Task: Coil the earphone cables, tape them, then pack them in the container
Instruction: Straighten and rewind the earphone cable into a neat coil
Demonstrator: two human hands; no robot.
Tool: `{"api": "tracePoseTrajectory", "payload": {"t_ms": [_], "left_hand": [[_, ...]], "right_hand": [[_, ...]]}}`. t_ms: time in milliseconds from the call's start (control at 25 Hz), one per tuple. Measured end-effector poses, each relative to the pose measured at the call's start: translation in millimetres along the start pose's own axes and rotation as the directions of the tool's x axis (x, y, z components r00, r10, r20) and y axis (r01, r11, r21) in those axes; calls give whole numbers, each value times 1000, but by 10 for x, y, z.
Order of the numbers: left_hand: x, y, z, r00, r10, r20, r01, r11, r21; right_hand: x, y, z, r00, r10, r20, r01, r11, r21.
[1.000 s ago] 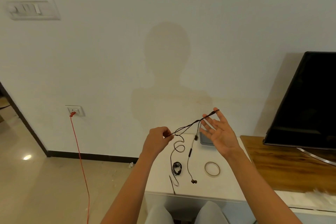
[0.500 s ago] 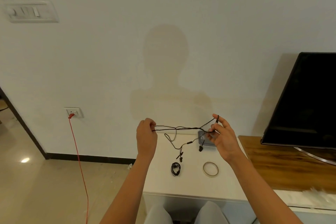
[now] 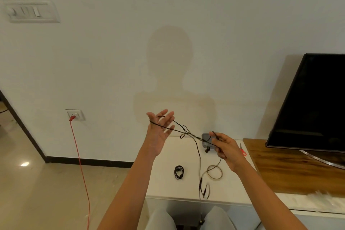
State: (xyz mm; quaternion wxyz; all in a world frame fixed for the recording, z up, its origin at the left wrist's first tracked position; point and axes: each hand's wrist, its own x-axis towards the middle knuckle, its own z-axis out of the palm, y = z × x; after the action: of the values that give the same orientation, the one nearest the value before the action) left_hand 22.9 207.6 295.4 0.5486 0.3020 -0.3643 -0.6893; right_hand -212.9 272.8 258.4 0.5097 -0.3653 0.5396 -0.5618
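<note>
White counter [image 3: 168,183] sits low in the middle of the frame, against a pale wall [image 3: 168,5]. Above it the left hand [image 3: 159,132] lies wide, palm up, fingers spread, with an earphone cable [image 3: 186,132] draped across it. That cable runs down-right to the right hand [image 3: 226,147], which pinches it, then dangles to the counter. 1 coiled earphone [image 3: 179,172] and a tape ring [image 3: 214,172] lie below the hands; a grey container [image 3: 205,137] stands behind the right hand.

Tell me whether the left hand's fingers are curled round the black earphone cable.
No, the left hand has its fingers spread straight, with the thin black earphone cable draped across them.
</note>
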Motion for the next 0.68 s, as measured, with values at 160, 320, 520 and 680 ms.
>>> {"api": "tracePoseTrajectory", "payload": {"t_ms": [160,320,520,680], "left_hand": [[-40,84,31,968,221,-121,-170,928,331],[-123,73,49,969,232,-84,-172,880,442],[-69,91,-38,935,301,-186,-156,823,546],[-51,151,19,986,140,-94,-95,922,375]], "right_hand": [[-5,62,-105,989,99,-112,-99,995,10],[-4,62,-82,977,211,-18,-210,975,76],[24,38,-70,974,175,-143,-139,964,227],[24,-8,-42,976,163,-142,-150,984,99]]}}
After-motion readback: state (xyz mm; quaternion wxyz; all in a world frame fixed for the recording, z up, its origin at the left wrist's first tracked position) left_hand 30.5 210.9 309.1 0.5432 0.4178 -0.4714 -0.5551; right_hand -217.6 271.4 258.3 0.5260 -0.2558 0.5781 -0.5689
